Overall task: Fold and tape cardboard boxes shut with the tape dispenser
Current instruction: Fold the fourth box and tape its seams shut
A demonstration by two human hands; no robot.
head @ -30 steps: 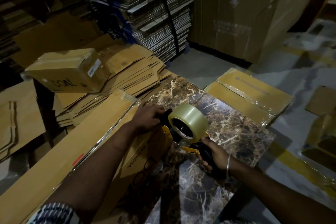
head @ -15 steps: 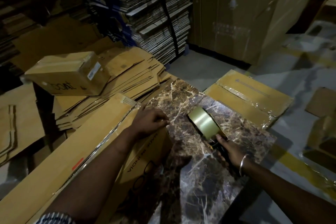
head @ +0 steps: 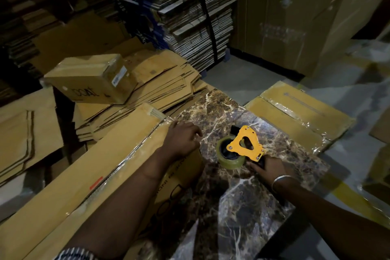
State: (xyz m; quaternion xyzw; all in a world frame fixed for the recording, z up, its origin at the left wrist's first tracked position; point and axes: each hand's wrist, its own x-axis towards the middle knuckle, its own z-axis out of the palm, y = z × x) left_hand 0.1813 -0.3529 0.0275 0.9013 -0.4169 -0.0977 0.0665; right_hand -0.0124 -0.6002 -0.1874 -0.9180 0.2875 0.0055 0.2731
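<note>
Seam taped along long cardboard box [head: 84, 175], dispenser set down.
Left hand [head: 181, 140] resting flat at box end, fingers relaxed; right hand [head: 268, 167] gripping tape dispenser [head: 242, 148] handle on marble table [head: 253, 207]; flattened boxes [head: 147, 82] apparently left to fold.

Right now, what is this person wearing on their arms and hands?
Both hands are bare, with no gloves. The right hand has a thin silver-coloured bangle at the wrist. Behind the left hand the forearm is uncovered, and a sleeve with a dark and white pattern shows at the bottom edge. No rings or watch are visible.
</note>
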